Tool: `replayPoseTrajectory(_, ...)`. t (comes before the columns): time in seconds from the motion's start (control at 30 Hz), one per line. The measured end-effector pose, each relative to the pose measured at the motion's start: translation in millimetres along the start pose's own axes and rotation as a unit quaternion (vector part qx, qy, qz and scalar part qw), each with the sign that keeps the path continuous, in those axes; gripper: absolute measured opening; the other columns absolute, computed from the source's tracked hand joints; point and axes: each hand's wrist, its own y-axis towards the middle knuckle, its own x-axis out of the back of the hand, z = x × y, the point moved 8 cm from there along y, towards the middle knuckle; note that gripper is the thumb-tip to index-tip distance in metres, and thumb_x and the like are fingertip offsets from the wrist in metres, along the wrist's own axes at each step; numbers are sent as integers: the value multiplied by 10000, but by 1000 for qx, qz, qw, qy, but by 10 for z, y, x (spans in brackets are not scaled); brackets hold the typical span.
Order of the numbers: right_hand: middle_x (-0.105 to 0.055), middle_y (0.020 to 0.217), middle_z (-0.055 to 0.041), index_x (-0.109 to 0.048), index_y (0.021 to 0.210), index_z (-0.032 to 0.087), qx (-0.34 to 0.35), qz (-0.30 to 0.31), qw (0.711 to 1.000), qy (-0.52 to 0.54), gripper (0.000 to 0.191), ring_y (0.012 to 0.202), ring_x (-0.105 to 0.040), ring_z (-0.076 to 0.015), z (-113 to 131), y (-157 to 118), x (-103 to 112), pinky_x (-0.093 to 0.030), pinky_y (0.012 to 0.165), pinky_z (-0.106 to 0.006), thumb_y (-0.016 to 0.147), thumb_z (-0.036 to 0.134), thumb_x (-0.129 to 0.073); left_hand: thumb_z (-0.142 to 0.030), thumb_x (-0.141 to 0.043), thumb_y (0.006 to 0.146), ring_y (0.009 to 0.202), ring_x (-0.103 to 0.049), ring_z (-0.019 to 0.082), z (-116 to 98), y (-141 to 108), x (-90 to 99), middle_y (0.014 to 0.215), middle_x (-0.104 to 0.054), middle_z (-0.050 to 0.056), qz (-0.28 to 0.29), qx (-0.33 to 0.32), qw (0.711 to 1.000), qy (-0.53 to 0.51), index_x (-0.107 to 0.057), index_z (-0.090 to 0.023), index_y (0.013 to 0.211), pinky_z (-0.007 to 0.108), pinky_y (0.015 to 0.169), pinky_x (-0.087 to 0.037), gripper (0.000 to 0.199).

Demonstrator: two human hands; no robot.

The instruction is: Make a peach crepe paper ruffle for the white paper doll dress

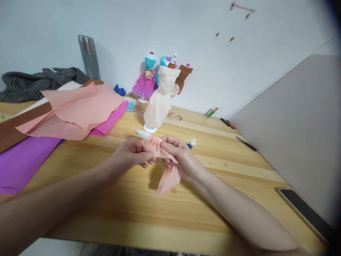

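Note:
A pink strip of crepe paper is stretched between both hands, with small pleats gathered along its upper edge. My left hand pinches its left end between thumb and fingers. The thumb of my right hand presses on the strip from above, its fingers curled underneath. From the right hand a loose tail of the same paper hangs down over the table. Just behind the hands lies a thin white strip-like item, partly hidden. Beyond it stands a small dress form in a cream paper dress.
Pink paper sheets, purple paper and a striped cloth cover the left side. A bottle and other dressed forms stand by the wall. To the right lie a craft knife and a phone.

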Motion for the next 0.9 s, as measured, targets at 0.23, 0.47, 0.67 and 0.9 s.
replayPoseTrajectory(0.23, -519, 479, 54, -547, 703, 167, 1, -14, 1000, -10, 310, 352, -389, -43, 6, 21, 39, -277, 335, -153, 652, 382, -764, -303, -714, 674, 641, -590, 126, 5, -9, -46, 695, -675, 35, 42, 30, 998, 18, -683, -137, 731, 246, 599, -482, 178)
replayPoseTrajectory(0.47, -508, 473, 60, -554, 718, 167, 4, -17, 1000, -14, 321, 348, -372, -42, -28, 40, 53, -296, 349, -162, 650, 397, -767, -349, -742, 677, 683, -583, 121, -71, -14, 105, 735, -639, 24, -44, -12, 997, -70, -651, -144, 776, 210, 568, -482, 245)
replayPoseTrajectory(0.67, -507, 492, 61, -555, 739, 168, 19, -32, 999, -1, 311, 369, -369, -42, -21, 68, 99, -280, 356, -158, 656, 382, -765, -366, -705, 714, 663, -587, 120, -119, -61, 121, 682, -666, 38, -57, -19, 998, -15, -679, -140, 685, 204, 579, -475, 229)
replayPoseTrajectory(0.9, -512, 482, 60, -568, 755, 171, 26, -30, 999, -7, 325, 380, -369, -48, -18, 65, 80, -275, 364, -166, 640, 397, -772, -318, -675, 672, 661, -612, 131, 32, -15, 22, 719, -699, 43, -13, 48, 998, 35, -719, -146, 719, 225, 583, -483, 184)
